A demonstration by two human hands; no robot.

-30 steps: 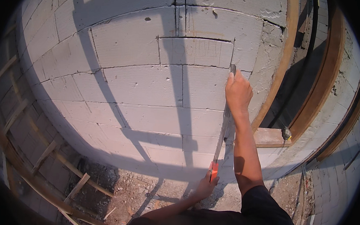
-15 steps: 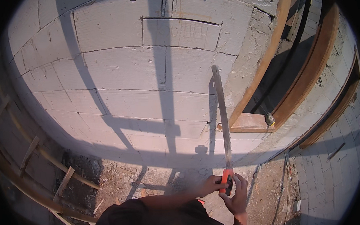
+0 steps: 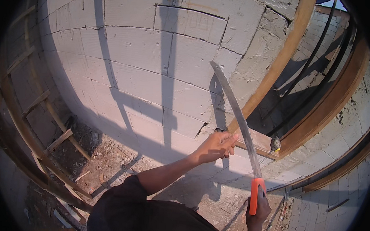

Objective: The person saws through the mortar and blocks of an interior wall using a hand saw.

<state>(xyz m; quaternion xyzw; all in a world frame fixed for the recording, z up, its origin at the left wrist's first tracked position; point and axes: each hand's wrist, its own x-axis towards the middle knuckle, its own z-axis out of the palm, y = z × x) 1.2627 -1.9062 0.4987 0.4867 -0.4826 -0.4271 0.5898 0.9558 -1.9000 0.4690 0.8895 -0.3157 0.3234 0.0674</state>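
Note:
A handsaw with a long, curved, toothed blade (image 3: 237, 107) and an orange handle (image 3: 254, 196) stands tip-up in front of the wall. My right hand (image 3: 261, 212) is wrapped round that handle. Just left of the blade, my left hand (image 3: 219, 147) is raised with its fingers loosely bent and partly apart, and I see nothing in it. Its fingertips come close to the blade; whether they touch it I cannot tell. Behind the saw rises a wall of pale blocks (image 3: 134, 46), with a wooden window frame (image 3: 275, 63) to the right.
A small grey and yellow thing (image 3: 275, 144) sits on the window sill at the frame's corner. Dark bars (image 3: 322, 51) cross the opening. Bamboo poles with cross pieces (image 3: 38, 128) stand at the left. Rubble (image 3: 111, 159) covers the ground at the wall's foot.
My left hand has left the saw handle and moved up beside the blade. The right hand has closed round the handle and shifted right and down with the saw. The view has shifted too.

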